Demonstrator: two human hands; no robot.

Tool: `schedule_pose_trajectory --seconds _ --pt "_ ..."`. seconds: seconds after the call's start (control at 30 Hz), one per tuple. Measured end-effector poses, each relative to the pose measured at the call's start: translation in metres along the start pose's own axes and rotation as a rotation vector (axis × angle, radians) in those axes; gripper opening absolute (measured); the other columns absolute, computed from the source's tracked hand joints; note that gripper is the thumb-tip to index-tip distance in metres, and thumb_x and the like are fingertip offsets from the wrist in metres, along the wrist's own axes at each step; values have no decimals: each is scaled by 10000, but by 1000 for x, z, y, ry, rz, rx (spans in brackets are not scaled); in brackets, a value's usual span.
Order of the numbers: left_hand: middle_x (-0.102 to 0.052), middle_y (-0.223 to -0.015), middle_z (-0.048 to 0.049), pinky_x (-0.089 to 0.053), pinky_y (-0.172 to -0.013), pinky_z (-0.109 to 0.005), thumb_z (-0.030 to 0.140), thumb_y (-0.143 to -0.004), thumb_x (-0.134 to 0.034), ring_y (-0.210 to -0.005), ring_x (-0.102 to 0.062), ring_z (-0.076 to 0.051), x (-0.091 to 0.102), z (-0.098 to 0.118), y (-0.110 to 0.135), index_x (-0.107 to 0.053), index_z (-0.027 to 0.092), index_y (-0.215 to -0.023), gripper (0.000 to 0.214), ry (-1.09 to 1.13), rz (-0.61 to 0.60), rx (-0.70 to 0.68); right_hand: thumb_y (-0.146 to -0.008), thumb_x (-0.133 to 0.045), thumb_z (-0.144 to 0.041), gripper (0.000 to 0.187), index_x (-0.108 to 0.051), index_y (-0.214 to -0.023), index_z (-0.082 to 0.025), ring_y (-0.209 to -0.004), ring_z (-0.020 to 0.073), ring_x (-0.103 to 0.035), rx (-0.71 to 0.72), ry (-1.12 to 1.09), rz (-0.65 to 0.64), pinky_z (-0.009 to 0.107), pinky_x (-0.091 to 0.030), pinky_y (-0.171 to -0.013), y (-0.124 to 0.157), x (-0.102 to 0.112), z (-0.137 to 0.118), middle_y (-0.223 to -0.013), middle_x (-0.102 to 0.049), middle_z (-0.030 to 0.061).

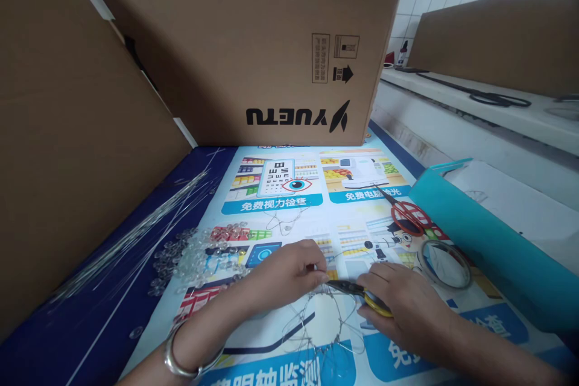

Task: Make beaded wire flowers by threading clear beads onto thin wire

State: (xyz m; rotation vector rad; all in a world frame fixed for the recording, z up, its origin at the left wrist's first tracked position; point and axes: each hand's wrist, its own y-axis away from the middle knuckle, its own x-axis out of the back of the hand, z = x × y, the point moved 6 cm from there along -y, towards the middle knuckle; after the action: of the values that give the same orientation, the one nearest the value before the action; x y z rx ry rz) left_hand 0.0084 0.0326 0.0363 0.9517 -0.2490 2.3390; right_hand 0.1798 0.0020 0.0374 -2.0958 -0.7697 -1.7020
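Observation:
My left hand [289,271] is closed in a pinch on thin wire at the top of a small wire frame [323,329] lying on the printed poster [289,193]. My right hand [407,307] grips yellow-handled pliers [362,292], whose jaws point left and meet the wire right beside my left fingertips. A silver bangle [181,359] sits on my left wrist. A pile of clear beads [199,253] lies just left of my left hand.
Straight wire lengths [136,232] lie along the left on the blue cloth. Red-handled scissors [407,214] and a tape roll [446,262] rest to the right, beside a teal folder [488,241]. Cardboard boxes [253,42] wall the back and left. Another small wire piece [284,220] lies farther out.

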Motion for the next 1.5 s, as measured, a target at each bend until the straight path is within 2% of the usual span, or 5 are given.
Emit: schedule_pose_trajectory --seconds 0.27,0.77,0.97,1.1,1.5 --pt "-578 -764 -1 -366 -629 -232 228 -869 -488 -724 -524 -141 -4 4 -3 -564 180 -728 168 -58 -15 15 -793 -591 -298 261 -604 -1040 -217 -865 246 -552 25 -18 36 376 -420 -745 1 5 0 -951 -614 72" --pt "-588 -822 -4 -344 -627 -244 203 -900 -391 -736 -511 -152 -3 2 -1 -540 193 -808 175 -67 -47 43 -847 -524 -271 255 -552 -1088 -190 -914 267 -532 132 80 281 422 -422 -774 13 21 0 -1011 -591 112" --pt "-583 -809 -16 -343 -613 -243 239 -912 -376 -722 -504 -158 -3 2 -1 -506 187 -774 197 -70 -50 62 -836 -534 -256 225 -571 -1054 -212 -879 238 -536 193 62 178 388 -407 -771 15 19 -10 -969 -601 80" --pt "-574 -781 -12 -337 -595 -241 255 -911 -367 -696 -492 -155 -3 2 -1 -481 190 -753 205 -49 -58 77 -824 -544 -246 198 -584 -1015 -214 -868 236 -526 170 76 98 397 -393 -778 9 9 -12 -937 -598 68" --pt "-570 -713 11 -331 -597 -231 221 -892 -375 -674 -493 -141 -6 -2 -3 -494 194 -761 179 12 -78 54 -812 -558 -261 232 -573 -1038 -210 -871 249 -515 141 119 61 413 -391 -763 0 -1 -12 -957 -591 71"
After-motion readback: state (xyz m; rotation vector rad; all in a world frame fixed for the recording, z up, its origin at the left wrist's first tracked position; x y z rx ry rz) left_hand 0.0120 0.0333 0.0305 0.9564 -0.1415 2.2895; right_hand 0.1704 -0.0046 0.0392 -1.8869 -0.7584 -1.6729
